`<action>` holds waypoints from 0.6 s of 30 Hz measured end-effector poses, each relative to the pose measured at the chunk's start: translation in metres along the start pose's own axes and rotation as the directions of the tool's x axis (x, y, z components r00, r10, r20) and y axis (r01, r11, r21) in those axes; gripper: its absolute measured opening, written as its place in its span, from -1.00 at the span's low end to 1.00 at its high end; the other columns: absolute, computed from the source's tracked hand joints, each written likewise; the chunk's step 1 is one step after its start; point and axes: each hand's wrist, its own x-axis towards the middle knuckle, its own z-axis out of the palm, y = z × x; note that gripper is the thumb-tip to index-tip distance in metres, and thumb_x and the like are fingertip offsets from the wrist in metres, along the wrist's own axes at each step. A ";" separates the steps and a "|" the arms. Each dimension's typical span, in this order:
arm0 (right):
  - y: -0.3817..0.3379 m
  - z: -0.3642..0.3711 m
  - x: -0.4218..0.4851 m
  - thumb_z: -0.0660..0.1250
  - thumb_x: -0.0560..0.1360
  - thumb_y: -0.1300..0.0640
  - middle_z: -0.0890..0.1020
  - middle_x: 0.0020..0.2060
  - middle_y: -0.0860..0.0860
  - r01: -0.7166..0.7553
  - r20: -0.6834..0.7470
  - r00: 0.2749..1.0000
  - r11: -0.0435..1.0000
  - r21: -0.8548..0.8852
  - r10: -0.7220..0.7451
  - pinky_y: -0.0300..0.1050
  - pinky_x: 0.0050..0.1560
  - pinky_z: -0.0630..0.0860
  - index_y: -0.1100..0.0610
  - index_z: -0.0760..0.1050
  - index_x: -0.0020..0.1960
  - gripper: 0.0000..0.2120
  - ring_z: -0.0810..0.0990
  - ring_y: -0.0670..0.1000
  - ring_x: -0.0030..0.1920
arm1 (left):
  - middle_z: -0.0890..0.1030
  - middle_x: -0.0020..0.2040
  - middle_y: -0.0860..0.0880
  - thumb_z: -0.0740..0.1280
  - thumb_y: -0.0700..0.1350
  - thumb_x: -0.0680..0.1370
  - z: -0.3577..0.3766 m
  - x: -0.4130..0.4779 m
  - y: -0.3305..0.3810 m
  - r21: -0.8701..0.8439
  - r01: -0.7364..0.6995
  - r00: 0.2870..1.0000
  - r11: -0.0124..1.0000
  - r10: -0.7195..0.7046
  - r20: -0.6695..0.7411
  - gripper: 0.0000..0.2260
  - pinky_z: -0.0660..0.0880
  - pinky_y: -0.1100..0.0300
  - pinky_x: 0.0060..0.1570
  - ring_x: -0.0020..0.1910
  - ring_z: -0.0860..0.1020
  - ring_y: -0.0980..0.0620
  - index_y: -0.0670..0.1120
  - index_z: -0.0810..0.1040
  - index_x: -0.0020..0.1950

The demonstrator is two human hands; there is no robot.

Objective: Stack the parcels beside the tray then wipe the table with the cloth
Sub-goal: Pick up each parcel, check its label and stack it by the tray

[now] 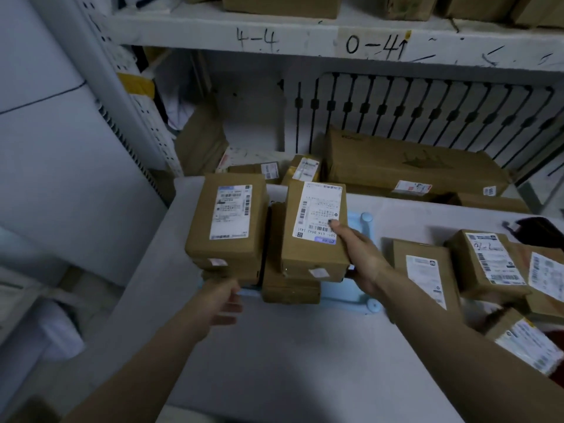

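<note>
Gripping a labelled brown cardboard parcel [314,230], the right hand [363,257] holds it above the pale-blue plastic tray [348,293]. The left hand [219,300] clasps the left parcel stack [227,227] on the grey bench [274,361].

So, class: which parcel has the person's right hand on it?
The right-hand top parcel over the blue tray; the right hand grips its side, thumb on its label.

This is a parcel sorting or storage room, the back room of a courier pickup point by the look of it. A white metal shelving unit [305,35] carries handwritten bin codes [375,45] in black marker ("4-4" among them) on its shelf edge. Brown cardboard parcels [227,218] with printed barcode shipping labels [320,210] crowd a grey-white table [274,346], and more boxes [409,161] pile behind it against a black railing [427,105].
</note>
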 end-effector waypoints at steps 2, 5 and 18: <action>-0.002 0.016 0.011 0.37 0.51 -0.20 0.75 -0.07 -0.01 -0.021 -0.006 1.000 1.000 -0.020 0.021 0.10 0.06 0.62 -0.02 0.59 0.17 -0.65 0.70 0.08 0.00 | 0.53 -0.05 -0.19 0.23 -0.09 0.60 -0.010 0.008 0.000 -0.110 -0.004 0.995 0.994 -0.007 -0.101 -0.83 0.61 -0.07 -0.05 -0.02 0.60 -0.18 -0.19 0.48 0.04; -0.003 0.036 0.025 0.34 0.52 -0.22 0.74 -0.02 0.01 -0.041 -0.035 0.999 0.997 -0.065 0.039 0.08 0.07 0.61 0.00 0.57 0.20 -0.61 0.69 0.07 -0.01 | 0.51 -0.04 -0.15 0.26 0.06 0.57 -0.021 0.015 0.004 -0.265 -0.099 0.972 0.959 0.036 -0.230 -0.69 0.57 -0.02 -0.09 -0.09 0.55 -0.11 -0.17 0.47 0.12; 0.016 0.051 0.039 0.34 0.51 -0.21 0.74 0.02 0.03 -0.194 -0.051 0.980 0.981 0.011 0.195 0.00 -0.09 0.46 -0.02 0.61 0.16 -0.65 0.67 0.07 0.03 | 0.55 0.24 0.07 0.29 0.35 0.47 -0.030 0.042 0.017 -0.411 -0.260 0.960 0.874 0.187 -0.208 -0.41 0.46 -0.13 0.20 0.20 0.53 -0.02 0.12 0.37 0.42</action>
